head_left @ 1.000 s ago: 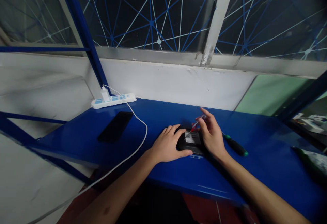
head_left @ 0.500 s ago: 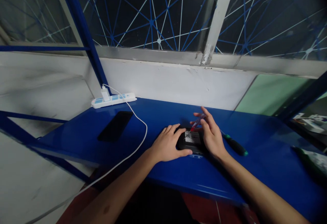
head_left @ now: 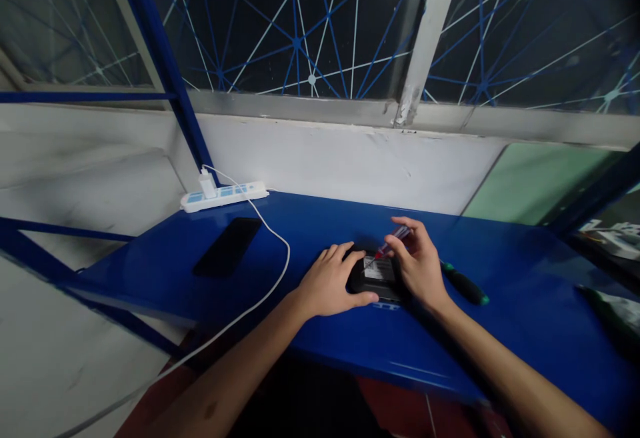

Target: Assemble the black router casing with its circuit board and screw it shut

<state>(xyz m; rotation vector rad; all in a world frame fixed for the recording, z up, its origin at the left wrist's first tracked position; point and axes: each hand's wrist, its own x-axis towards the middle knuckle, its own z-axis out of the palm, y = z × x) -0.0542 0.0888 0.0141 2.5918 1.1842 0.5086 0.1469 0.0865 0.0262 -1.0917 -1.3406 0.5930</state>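
Observation:
A black box-shaped device (head_left: 371, 285) with a white printed label (head_left: 380, 269) lies on the blue table (head_left: 320, 338). My left hand (head_left: 331, 283) grips its left side, the fingers spread along the far part and the thumb by the near edge. Between the fingers and thumb of my right hand (head_left: 421, 266) is a small screwdriver (head_left: 399, 233) with a clear and red handle. It is tilted, its thin shaft pointing down at the device's left part, by the label. Whether the tip sits in a screw is too small to tell.
A second screwdriver (head_left: 466, 286), green and black, lies right of my right hand. On the left are a black phone-like slab (head_left: 227, 246), a white power strip (head_left: 227, 196) with a plugged-in charger, and a white cable (head_left: 280, 278) crossing the table edge. Blue frame posts (head_left: 165, 58) stand behind.
My right hand's fingers have curled in closer around the screwdriver handle, and the raised index finger has come down. My left hand and the device stay in place.

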